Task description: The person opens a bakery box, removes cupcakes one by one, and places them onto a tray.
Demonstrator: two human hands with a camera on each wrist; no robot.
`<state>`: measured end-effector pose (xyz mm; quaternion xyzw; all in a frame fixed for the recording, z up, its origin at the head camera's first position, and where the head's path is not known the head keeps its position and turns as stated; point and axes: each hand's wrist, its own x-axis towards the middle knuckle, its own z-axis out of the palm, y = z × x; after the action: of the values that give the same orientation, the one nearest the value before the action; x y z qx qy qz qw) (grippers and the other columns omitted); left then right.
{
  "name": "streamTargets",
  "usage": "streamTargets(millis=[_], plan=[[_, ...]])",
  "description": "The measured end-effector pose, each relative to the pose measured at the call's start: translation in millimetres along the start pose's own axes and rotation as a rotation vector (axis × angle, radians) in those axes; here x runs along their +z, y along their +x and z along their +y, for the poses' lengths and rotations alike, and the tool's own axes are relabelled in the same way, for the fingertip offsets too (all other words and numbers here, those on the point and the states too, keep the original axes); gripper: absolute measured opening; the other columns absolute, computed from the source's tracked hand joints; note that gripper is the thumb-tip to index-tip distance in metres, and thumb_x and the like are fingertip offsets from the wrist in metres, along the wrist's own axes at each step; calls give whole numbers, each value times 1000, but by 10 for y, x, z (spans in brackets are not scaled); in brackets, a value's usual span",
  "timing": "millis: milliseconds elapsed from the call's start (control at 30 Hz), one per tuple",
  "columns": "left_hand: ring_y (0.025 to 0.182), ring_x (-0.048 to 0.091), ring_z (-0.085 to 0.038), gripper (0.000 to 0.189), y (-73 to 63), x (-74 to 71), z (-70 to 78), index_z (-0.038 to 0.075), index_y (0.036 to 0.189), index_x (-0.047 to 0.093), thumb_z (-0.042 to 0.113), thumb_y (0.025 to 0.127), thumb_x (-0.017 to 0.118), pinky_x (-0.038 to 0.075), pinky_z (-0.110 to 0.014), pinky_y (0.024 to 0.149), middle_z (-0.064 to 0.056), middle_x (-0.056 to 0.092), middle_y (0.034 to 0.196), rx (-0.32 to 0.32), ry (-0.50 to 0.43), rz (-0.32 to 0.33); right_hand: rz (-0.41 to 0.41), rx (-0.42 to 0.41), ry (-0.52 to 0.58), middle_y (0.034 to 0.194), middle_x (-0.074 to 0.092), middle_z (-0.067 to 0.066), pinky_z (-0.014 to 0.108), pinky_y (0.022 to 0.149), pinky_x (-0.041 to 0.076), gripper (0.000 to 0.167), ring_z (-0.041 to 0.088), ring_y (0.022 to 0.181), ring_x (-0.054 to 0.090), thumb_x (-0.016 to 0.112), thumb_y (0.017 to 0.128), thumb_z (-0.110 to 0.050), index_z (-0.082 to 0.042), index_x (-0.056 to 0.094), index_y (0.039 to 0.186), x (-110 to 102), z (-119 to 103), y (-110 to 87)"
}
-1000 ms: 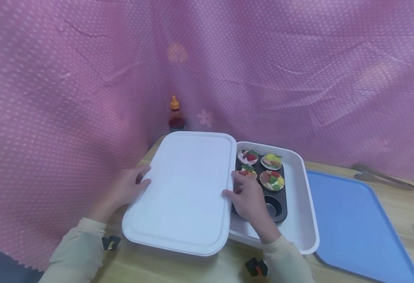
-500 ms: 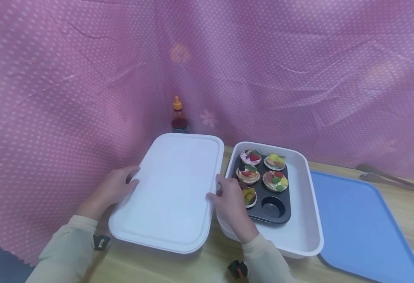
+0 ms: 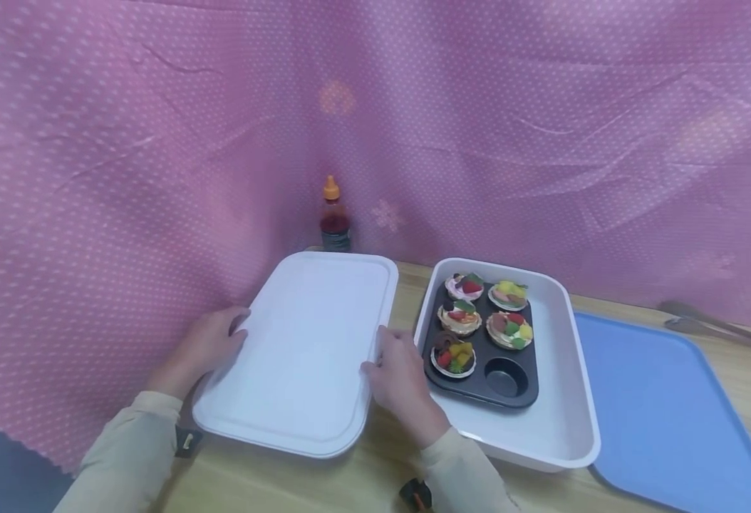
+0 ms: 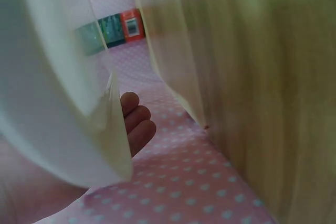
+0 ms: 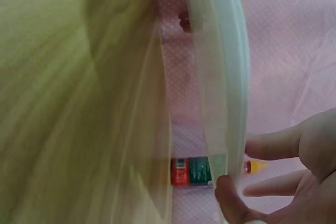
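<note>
A white rectangular lid with rounded corners is held level, a little above the wooden table in both wrist views. My left hand grips its left edge, thumb near the top and fingers curled beneath. At the right edge my right hand pinches the rim between thumb and fingers. Just right of that hand stands an open white box. Inside it sits a dark muffin tin with several fruit-topped tarts in its cups.
A sauce bottle with an orange cap stands behind the lid, by the pink dotted cloth. To the right of the box lies a blue tray. Metal tongs rest at the back right of the wooden table.
Both hands have carried the lid left, off the box it partly covered, and slightly lower. The left tarts of the muffin tin have come into full view.
</note>
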<state>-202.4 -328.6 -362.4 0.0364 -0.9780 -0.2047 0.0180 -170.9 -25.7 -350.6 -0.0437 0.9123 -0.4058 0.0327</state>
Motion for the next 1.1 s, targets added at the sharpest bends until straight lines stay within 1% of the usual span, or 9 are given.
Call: streamTargets(millis=[100,267,400,600,700,833,900,1000,1100], plan=[[129,52,-49,50,16,33,-34,-3,147,45,12,101,56,46,-59,105,-31,53,141,-11,-6,-22,1,-36,-77,139,52,28,54,109,46,61,39,126,52,73,90,-9,0,50,145,56,-5,10],[130,52,-48,50,74,104,-52,-2,147,45,13,101,56,47,-58,105,-31,52,142,-18,5,-63,32,-89,-139,131,49,37,55,107,45,61,46,123,50,67,83,3,12,48,141,117,-1,15],[129,53,-48,49,95,163,-65,-3,146,46,11,100,57,47,-58,104,-30,53,142,-1,22,-65,0,-50,-171,133,45,39,54,109,42,66,47,126,46,66,84,6,13,42,145,152,-38,26],[134,48,-47,51,99,207,-51,-1,148,45,11,100,56,43,-59,108,-27,49,148,-41,16,-98,-66,-22,-288,136,44,46,55,117,35,68,53,132,41,69,86,0,16,39,145,182,-90,80],[136,46,-47,51,121,231,-55,-1,149,44,11,100,55,42,-59,109,-28,47,149,-56,18,-107,-99,13,-302,137,42,45,55,116,36,67,52,132,41,69,87,-1,16,40,144,227,-76,126],[136,46,-47,51,152,258,-68,0,149,44,11,100,55,42,-59,109,-27,47,149,-60,32,-112,-99,1,-318,128,48,43,55,111,41,60,50,124,45,67,87,-1,19,44,138,296,-19,172],[136,47,-47,51,159,267,-66,0,149,44,11,100,55,42,-59,109,-27,48,148,-52,37,-110,-99,-2,-328,125,50,43,55,110,42,57,50,121,47,66,87,-1,19,45,136,325,17,187],[135,48,-47,51,148,272,-46,1,148,45,10,99,55,41,-60,109,-27,48,148,-30,34,-106,-115,28,-328,127,50,41,55,108,44,57,49,122,48,66,89,-2,18,45,138,350,56,203],[132,50,-48,49,130,273,-33,-2,145,48,6,98,56,43,-60,108,-29,52,144,9,45,-86,-133,57,-316,128,48,41,54,108,45,57,49,123,48,66,90,-3,17,45,139,358,60,209]])
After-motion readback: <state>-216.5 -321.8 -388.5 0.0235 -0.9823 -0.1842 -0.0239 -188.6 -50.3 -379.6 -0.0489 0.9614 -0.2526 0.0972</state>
